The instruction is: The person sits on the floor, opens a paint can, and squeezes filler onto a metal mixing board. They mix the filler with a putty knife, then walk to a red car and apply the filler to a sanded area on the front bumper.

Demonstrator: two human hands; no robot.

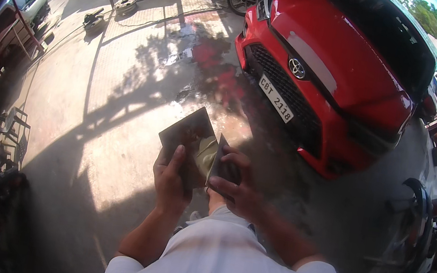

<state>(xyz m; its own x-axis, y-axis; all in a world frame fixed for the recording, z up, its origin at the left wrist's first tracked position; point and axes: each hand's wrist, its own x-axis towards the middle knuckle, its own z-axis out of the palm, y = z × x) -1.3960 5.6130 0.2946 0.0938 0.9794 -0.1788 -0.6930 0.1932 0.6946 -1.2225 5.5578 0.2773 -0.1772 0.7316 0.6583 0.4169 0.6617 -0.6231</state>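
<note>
A sunlit, shadow-streaked concrete floor (62, 129) spreads under everything, with a red car (346, 54) parked ahead and to the right, nose toward the person. The person's white shirt (227, 263) fills the lower middle.

In front of it, above the floor and to the left of the car, is a dark, flat, straight-edged plate (193, 125). It lies tilted, one corner pointing away from the person, its face dull at the far end.

The right hand (242, 185) comes in from the lower right with the forearm slanting inward; its thumb and fingers are clamped on a smaller tool. The left hand (172, 178) rises from the lower left, thumb laid along the plate's upper face and pointing away; it grips the plate, though I cannot tell how its fingers sit underneath.

The tool is a thin, dark spreader (225, 170), held on edge at the plate's right side. Smallest is a smooth, pale yellowish smear of paste (206, 154) on the plate, just beside the spreader's edge; whether they touch I cannot tell.
</note>
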